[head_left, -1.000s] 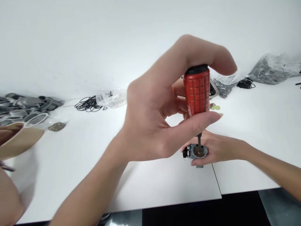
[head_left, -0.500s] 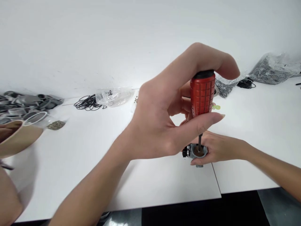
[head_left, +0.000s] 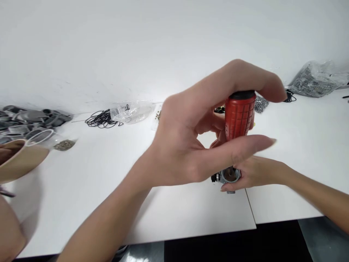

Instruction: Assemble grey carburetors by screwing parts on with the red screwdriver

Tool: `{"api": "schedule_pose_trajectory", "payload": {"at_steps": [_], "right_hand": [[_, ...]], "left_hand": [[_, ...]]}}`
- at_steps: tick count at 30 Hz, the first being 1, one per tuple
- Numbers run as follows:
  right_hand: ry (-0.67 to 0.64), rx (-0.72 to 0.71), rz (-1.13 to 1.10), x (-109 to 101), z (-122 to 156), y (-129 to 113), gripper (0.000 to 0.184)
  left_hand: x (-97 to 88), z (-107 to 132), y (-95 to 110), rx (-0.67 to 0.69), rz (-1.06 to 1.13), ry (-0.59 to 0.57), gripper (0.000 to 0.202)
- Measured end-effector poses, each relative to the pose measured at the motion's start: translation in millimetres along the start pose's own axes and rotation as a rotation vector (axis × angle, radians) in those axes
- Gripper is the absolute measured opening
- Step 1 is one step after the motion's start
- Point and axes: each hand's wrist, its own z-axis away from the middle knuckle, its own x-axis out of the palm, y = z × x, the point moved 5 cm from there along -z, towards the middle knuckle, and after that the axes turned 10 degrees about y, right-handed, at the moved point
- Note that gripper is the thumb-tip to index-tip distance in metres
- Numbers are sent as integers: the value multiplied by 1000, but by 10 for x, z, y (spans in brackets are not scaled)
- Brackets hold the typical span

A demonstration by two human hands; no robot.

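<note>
My left hand [head_left: 188,142] is closed around the red grid-patterned handle of a screwdriver [head_left: 240,116]. Its index finger arches over the black end cap, and the thumb lies along the near side. The screwdriver points down, its shaft mostly hidden behind the thumb. Below it, my right hand [head_left: 253,173] grips a small grey metal carburetor [head_left: 230,181] on the table, with the round bore facing up. A brown disc sits inside that bore, and a black fitting sticks out on the left. Whether the screwdriver tip touches the disc cannot be made out.
Grey plastic parts [head_left: 35,120] are heaped at the far left, near a tan container [head_left: 29,163] and a clear cup of small metal pieces [head_left: 64,145]. Black cords [head_left: 100,119] and clear bags [head_left: 133,112] line the wall. A bag of parts [head_left: 313,82] stands far right.
My left hand and the screwdriver handle have shifted slightly right and down, the thumb reaching further across. The shaft and tip, visible before, are now mostly covered. My right hand and the carburetor stay in place.
</note>
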Motion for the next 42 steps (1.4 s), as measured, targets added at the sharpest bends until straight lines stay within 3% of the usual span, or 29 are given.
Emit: {"api": "schedule_pose_trajectory", "payload": {"at_steps": [2, 4, 6, 10, 14, 17, 21, 23, 25, 28, 29, 31, 34, 36, 38, 39, 40, 42], "right_hand": [[-27, 13, -3, -2, -1, -8, 35], [-50, 18, 5, 0, -3, -7, 35], [-50, 10, 13, 0, -7, -2, 36], [-51, 11, 0, 10, -11, 10, 37], [-50, 25, 4, 7, -5, 11, 36], [-47, 15, 20, 2, 3, 20, 37], [-27, -29, -5, 16, 6, 25, 37], [-22, -37, -9, 27, 8, 25, 38], [-32, -20, 22, 12, 16, 29, 50], [-105, 47, 102, -146, 48, 31, 77], [-134, 81, 128, -252, 59, 22, 79], [-139, 152, 180, -556, 64, -42, 65], [98, 132, 271, -1125, -7, -350, 34], [407, 3, 337, -1441, -47, -692, 17], [709, -147, 319, -1599, -26, -1023, 9], [791, -207, 301, -1605, -11, -1146, 8], [809, -247, 303, -1569, -8, -1234, 7], [690, -279, 372, -1426, -37, -1311, 7]], "left_hand": [[-7, -15, 88, 171, -38, -58, 19], [-62, -33, 124, 227, -85, -33, 29], [-124, -52, 121, 177, -98, 5, 41], [-97, -48, 113, 41, -46, -122, 47], [-75, -25, 192, 132, 69, -113, 46], [-59, -26, 219, 86, 135, -145, 45], [-30, -44, 241, 12, 127, -219, 35], [-33, -43, 252, 69, 86, -202, 22], [-52, -34, 223, 79, 32, -155, 27], [-87, -18, 127, -71, 76, -130, 35], [-88, -13, 110, -115, 115, -145, 32], [-78, -14, 109, -149, 156, -181, 21], [-48, -27, 102, -180, 117, -188, 17], [-44, -34, 81, -213, 114, -136, 26], [-35, -23, 56, -250, 146, -117, 37], [-27, -12, 47, -263, 168, -127, 40], [-21, 0, 40, -272, 186, -142, 39], [-22, 17, 34, -272, 200, -158, 30]]}}
